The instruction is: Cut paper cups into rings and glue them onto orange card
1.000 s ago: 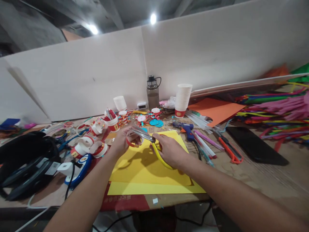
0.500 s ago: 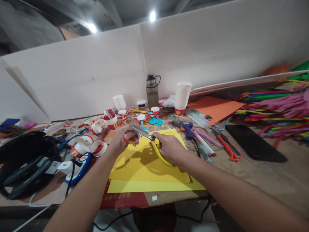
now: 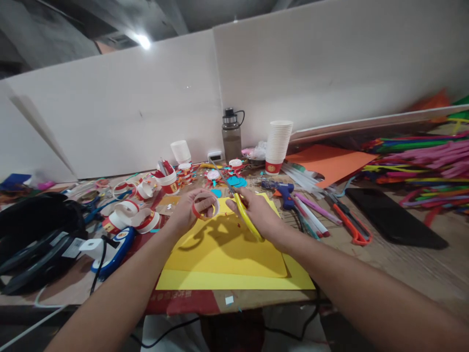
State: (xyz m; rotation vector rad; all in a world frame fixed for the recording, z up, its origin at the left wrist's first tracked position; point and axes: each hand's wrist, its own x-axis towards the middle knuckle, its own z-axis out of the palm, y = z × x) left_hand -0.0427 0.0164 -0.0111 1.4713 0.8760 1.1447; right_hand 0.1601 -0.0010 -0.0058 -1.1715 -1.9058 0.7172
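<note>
My left hand (image 3: 188, 211) grips a thin red and white paper ring (image 3: 195, 212), its fingers partly inside the loop. My right hand (image 3: 258, 212) is closed around the yellow handles of a pair of scissors (image 3: 246, 219), whose blades point up and away to the left, apart from the ring. Both hands are above yellow sheets (image 3: 234, 259), where their shadows fall. Small red specks lie on the top sheet. Behind the hands are blue paper discs (image 3: 237, 182) and small red and white cup pieces (image 3: 213, 175).
Cut cup rings (image 3: 146, 221), a power strip (image 3: 116, 254) and a black headset (image 3: 40, 244) are at left. A bottle (image 3: 232, 139) and stacked cups (image 3: 279, 146) stand behind. At right lie a glue gun (image 3: 284, 190), orange-handled cutter (image 3: 351, 225) and phone (image 3: 395, 215).
The scissor blades have moved away from the ring and now point more upward. The ring is turned to show its opening, and red specks now show on the yellow sheet.
</note>
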